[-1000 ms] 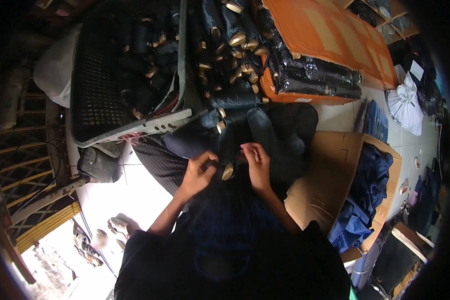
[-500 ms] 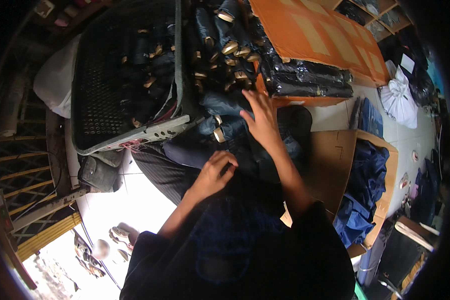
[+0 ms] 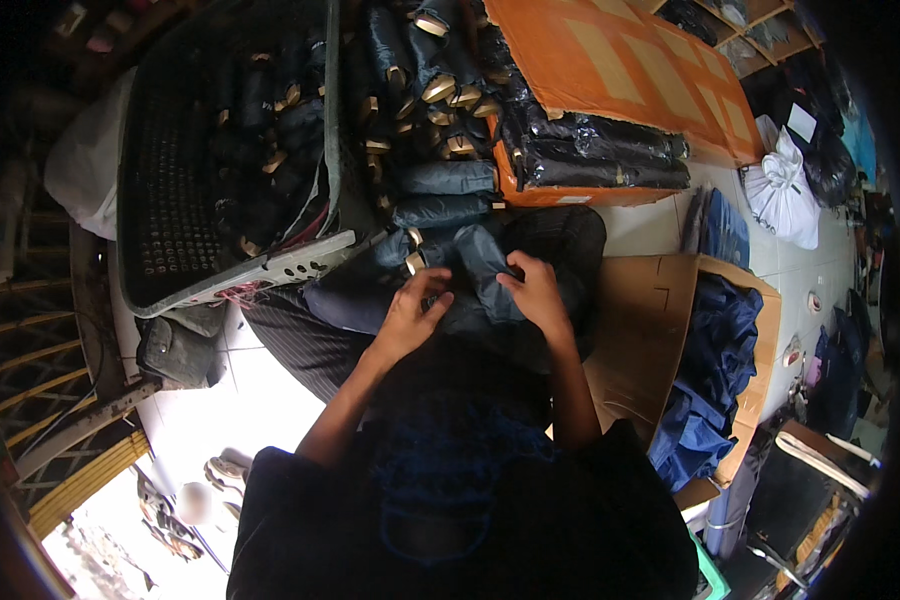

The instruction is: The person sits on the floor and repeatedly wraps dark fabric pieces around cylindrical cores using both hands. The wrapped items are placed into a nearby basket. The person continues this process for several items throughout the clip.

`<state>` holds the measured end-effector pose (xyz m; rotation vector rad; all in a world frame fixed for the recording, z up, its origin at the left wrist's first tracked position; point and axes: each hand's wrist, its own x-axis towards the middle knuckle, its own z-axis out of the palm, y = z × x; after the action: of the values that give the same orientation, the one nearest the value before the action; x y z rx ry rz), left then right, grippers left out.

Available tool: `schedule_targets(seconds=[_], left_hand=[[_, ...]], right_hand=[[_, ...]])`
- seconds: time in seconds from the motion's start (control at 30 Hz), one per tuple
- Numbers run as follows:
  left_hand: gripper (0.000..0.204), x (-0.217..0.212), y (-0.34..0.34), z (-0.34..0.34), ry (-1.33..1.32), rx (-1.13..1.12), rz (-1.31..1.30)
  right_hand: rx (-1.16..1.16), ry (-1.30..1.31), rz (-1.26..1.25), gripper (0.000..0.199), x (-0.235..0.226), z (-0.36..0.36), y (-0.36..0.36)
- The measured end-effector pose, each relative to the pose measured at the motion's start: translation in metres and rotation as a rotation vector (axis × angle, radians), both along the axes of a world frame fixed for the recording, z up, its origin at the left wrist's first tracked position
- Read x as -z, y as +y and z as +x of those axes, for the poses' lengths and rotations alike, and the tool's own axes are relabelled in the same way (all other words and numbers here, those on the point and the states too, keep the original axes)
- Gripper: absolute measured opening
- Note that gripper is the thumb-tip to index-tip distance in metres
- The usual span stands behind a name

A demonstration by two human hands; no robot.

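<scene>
Slate-blue cylindrical fabric bundle (image 3: 482, 265): the workpiece sits to the right of the dark perforated plastic basket (image 3: 332, 110), on the wearer's side of it, over the lap in dark pinstriped trousers (image 3: 290, 332). Its long axis is slanted, the upper end leaning toward the basket. For good handling, judged from this pose, keep the right hand (image 3: 532, 285) pinched on the bundle's edge with light pressure, so that the thin fabric does not crease or unroll. Support the opposite side with the left hand (image 3: 417, 312) before turning the bundle, and align both ends before tightening the roll. Clear the gold-ended dark bundle (image 3: 415, 255), which lies between the workpiece and the basket, so that the two do not catch. Right hand: fingers curled, thumb against the bundle's right edge, apparently pinching it; the underside of the grip is hidden. Left hand: partly open, thumb and fingers apart, nothing visible in the grasp. Relative to the hands, the workpiece touches the right fingertips and lies beyond the left ones, apart from them, on the side away from the basket. Two similar dark cylindrical bundles (image 3: 444, 210) lie parallel, just right of the basket.
</scene>
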<state>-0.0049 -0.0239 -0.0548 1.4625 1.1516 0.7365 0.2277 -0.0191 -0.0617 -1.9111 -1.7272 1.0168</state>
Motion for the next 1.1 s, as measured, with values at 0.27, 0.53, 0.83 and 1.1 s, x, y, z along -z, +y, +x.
schedule_targets(seconds=[0.27,0.53,0.83,1.1], left_hand=[[0.023,-0.039,0.015,0.005,0.066,-0.307,-0.071],[0.019,-0.086,0.006,-0.003,-0.664,-0.315,-0.078],[0.014,-0.093,-0.004,-0.011,-0.491,-0.439,0.058],[0.017,-0.113,-0.01,-0.051,-0.471,-0.54,0.146]], right_hand=[[0.082,0.034,0.605,0.019,-0.075,-0.039,0.003],[0.073,0.826,0.362,0.022,-0.095,-0.087,-0.006],[-0.149,0.64,0.401,0.021,-0.101,-0.095,0.009],[-0.143,1.005,0.28,0.018,-0.111,-0.091,0.02]])
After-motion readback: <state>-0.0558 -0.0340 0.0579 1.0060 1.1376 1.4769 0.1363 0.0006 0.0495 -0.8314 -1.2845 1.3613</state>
